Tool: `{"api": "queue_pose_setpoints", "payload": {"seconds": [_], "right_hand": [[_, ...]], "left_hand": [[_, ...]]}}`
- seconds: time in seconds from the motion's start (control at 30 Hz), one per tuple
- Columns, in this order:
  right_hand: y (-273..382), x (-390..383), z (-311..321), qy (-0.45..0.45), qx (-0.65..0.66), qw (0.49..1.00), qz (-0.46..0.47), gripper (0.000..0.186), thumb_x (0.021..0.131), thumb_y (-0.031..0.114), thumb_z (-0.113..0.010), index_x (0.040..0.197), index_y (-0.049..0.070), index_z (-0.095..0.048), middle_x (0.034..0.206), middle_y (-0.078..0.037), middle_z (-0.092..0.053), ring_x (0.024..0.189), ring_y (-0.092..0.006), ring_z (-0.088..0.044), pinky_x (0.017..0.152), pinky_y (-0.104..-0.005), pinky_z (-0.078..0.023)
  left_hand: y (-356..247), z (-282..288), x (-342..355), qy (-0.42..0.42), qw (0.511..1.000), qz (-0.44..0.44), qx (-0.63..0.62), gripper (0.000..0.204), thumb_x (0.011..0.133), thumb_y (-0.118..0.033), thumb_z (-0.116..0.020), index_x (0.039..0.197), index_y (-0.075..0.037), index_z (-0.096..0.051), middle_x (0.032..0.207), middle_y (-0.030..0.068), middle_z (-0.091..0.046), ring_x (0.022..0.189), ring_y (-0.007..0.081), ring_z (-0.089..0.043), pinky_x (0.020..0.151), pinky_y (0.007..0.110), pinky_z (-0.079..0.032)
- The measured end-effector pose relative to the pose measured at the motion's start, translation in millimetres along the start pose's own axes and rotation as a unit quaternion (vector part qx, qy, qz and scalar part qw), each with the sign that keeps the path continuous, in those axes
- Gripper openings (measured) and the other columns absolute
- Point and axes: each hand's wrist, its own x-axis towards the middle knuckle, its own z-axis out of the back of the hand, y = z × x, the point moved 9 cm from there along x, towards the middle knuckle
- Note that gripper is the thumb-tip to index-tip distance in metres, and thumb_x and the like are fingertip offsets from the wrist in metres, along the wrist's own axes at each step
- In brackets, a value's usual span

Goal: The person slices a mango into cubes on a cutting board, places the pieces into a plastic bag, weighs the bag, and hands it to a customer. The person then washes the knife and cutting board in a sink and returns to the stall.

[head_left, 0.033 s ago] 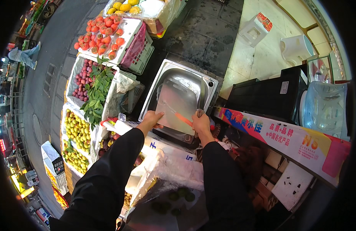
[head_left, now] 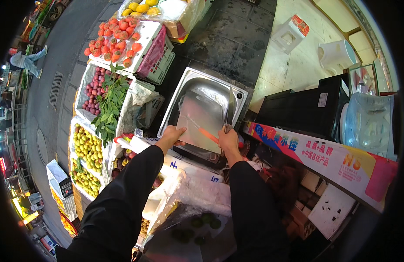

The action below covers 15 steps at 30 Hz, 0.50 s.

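Over a stainless steel sink basin I hold a pale, flat cutting board, tilted. My left hand grips its near left edge, thumb on top. At the near right corner my right hand is closed round a knife whose long blade points away from me, and its fingers also meet the board. A slim tool with an orange handle and a thin metal end lies across the board, its handle end against my right fingers. Its exact kind is unclear.
Crates of persimmons, plums and green jujube-like fruit line the left, with a leafy sprig. A plastic-wrapped roll lies before the sink. At right stand a black box, a printed banner and a water jug.
The knife blade has turned slightly in my right hand and looks darker. My hands and the board stay in place. A distant person at the far left has shifted a little.
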Motion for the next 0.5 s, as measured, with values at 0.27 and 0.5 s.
{"api": "queue_pose_setpoints", "payload": {"seconds": [0.27, 0.5], "right_hand": [[4.8, -0.5, -4.6, -0.03, -0.017, 0.997, 0.062, 0.027, 0.083, 0.026, -0.062, 0.086, 0.0, -0.065, 0.074, -0.017, -0.067, 0.069, -0.0275, -0.067, 0.067, -0.0389, -0.051], [4.5, -6.6, -25.7, 0.117, 0.044, 0.992, 0.033, 0.034, 0.085, 0.033, -0.059, 0.092, 0.001, -0.067, 0.066, -0.013, -0.067, 0.068, -0.0264, -0.07, 0.069, -0.0376, -0.053]], "left_hand": [[-0.7, 4.6, 5.8, -0.016, 1.0, 0.001, 0.004, 0.046, 0.097, -0.046, -0.055, 0.093, -0.001, -0.064, 0.069, 0.0072, -0.063, 0.041, 0.0151, -0.056, 0.036, 0.029, -0.041], [-16.0, 10.7, 0.8, -0.075, 0.991, -0.086, 0.074, 0.049, 0.096, -0.047, -0.055, 0.095, 0.0, -0.065, 0.066, 0.007, -0.061, 0.043, 0.0173, -0.057, 0.038, 0.031, -0.043]]}}
